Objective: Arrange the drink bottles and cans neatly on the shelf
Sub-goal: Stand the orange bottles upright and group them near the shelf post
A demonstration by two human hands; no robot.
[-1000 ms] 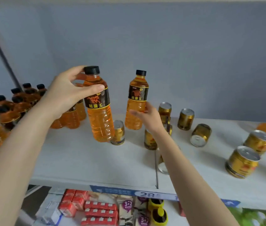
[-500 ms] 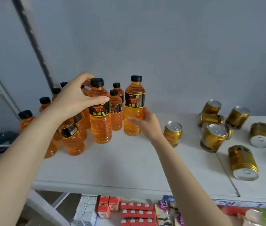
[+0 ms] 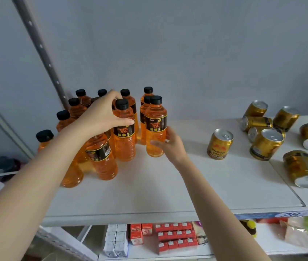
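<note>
The left hand (image 3: 102, 117) is gripping the middle bottle (image 3: 124, 142) by its sloping shoulder, with the fingers curled behind the neck and the thumb lying across the front just above the glossy black label. The right hand (image 3: 170, 146) is wrapping the ribbed lower body of the end bottle (image 3: 156, 129), thumb across the front and fingers round the far side. Both bottles are clear plastic, filled with orange liquid and topped with ridged black caps. They are standing upright, side by side but apart, at the right edge of the bottle cluster (image 3: 74, 112) crowding the far left of the smooth white shelf (image 3: 168, 185). A tilted bottle (image 3: 102, 159) is leaning at the cluster's near side, under the left forearm. Well to the right, an upright can (image 3: 220, 144) of shiny gold metal with a silver lid is standing alone. Beyond it, a can heap (image 3: 266, 132) is sitting jumbled, some cans upright, some on their sides. A lying can (image 3: 303, 168) is showing its silver end near the right edge. Below, red cartons (image 3: 173, 236) are sitting in rows.
</note>
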